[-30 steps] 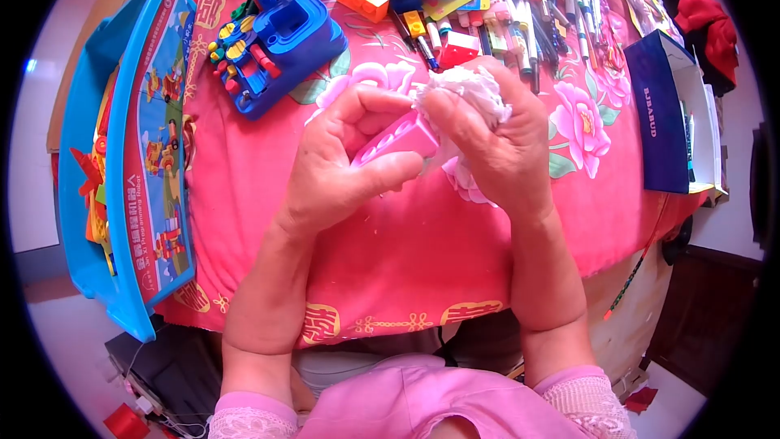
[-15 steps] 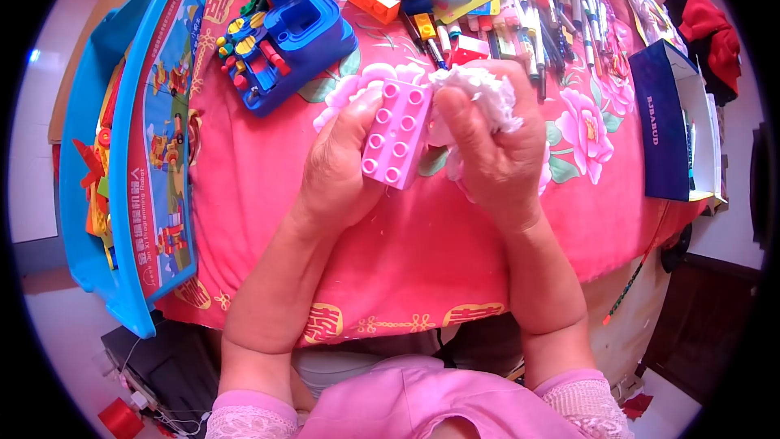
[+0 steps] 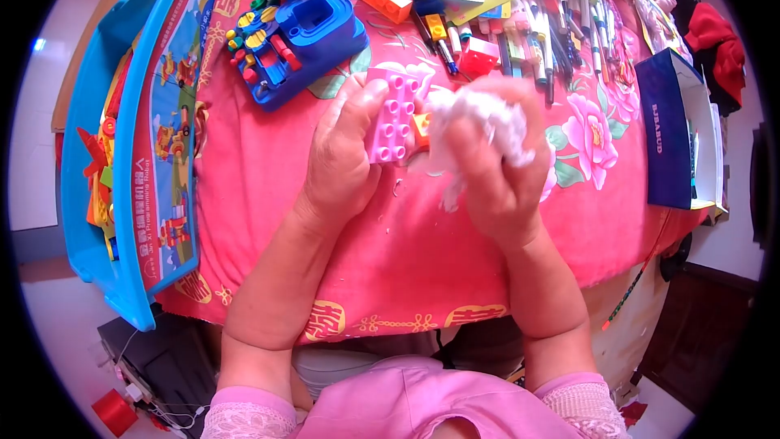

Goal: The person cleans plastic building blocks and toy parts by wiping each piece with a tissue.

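Observation:
My left hand is closed around a pink toy brick, whose studded face is turned toward my right hand. In my right hand is a crumpled white tissue, blurred by motion and bunched between thumb and fingers. The tissue is just to the right of the brick; I cannot tell whether they touch. A small orange piece shows between the two hands, partly hidden. Tiny white scraps dot the cloth below the brick.
A red flowered cloth covers the table. At left stands a blue bin with toy pieces. Blue toy blocks lie at the back left, several pens at the back right. A dark blue box is at right.
The pink brick has tilted, its studs now facing more to the right. My right hand with the tissue has moved slightly, and an orange piece has come into sight between the hands.

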`<action>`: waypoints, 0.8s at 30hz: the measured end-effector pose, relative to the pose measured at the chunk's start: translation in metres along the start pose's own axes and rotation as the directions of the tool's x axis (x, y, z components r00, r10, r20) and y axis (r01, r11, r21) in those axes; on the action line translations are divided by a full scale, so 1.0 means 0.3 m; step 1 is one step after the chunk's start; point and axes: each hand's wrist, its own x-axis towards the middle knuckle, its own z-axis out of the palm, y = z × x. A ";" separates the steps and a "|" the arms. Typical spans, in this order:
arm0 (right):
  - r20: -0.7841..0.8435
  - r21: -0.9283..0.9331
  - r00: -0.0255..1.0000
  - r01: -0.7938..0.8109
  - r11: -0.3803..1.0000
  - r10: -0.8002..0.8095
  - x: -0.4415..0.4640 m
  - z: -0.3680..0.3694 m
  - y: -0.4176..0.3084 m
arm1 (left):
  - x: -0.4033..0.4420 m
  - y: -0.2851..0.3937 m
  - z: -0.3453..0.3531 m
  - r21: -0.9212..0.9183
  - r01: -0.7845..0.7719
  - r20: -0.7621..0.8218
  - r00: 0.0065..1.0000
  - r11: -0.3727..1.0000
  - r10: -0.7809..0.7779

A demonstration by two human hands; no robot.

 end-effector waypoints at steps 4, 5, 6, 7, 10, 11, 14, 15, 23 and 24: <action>-0.081 0.019 0.996 -0.040 0.999 0.041 0.007 0.016 0.033 | -0.014 -0.008 0.031 -0.073 -0.026 0.020 0.999 0.997 0.028; -0.039 0.013 0.994 -0.099 0.995 0.100 -0.001 0.020 0.032 | -0.020 -0.011 0.054 -0.133 -0.006 -0.028 1.000 0.991 0.002; 0.001 -0.023 0.998 -0.069 0.997 0.069 -0.003 0.024 0.035 | -0.023 -0.012 0.064 -0.194 0.011 -0.076 0.997 0.981 -0.027; 0.044 -0.058 0.998 -0.037 0.998 0.039 -0.005 0.028 0.038 | -0.025 -0.028 0.048 -0.188 -0.008 -0.096 0.995 0.982 -0.010; 0.237 -0.158 0.969 -0.037 0.987 0.074 -0.013 0.022 0.031 | -0.020 0.012 0.035 -0.075 -0.035 -0.126 0.992 0.997 0.026; 0.327 -0.176 0.941 -0.032 0.984 0.089 -0.016 0.021 0.033 | -0.007 0.005 0.022 -0.270 0.035 -0.148 0.986 0.962 -0.077; 0.524 -0.146 0.839 -0.081 0.986 0.146 -0.009 0.005 0.022 | 0.019 0.014 0.005 -0.433 0.098 -0.120 0.979 0.896 -0.165; 0.524 -0.074 0.828 -0.187 0.980 0.197 -0.003 0.000 -0.002 | 0.027 0.005 -0.008 -0.457 0.093 -0.109 0.981 0.884 -0.160; -0.120 0.230 0.984 -0.104 0.968 0.134 0.019 0.001 0.029 | 0.010 0.005 0.010 -0.544 0.198 0.076 0.979 0.815 -0.188; -0.125 0.182 0.987 -0.073 0.981 0.097 0.018 0.003 0.034 | 0.009 -0.003 0.014 -0.534 0.199 0.092 0.980 0.822 -0.177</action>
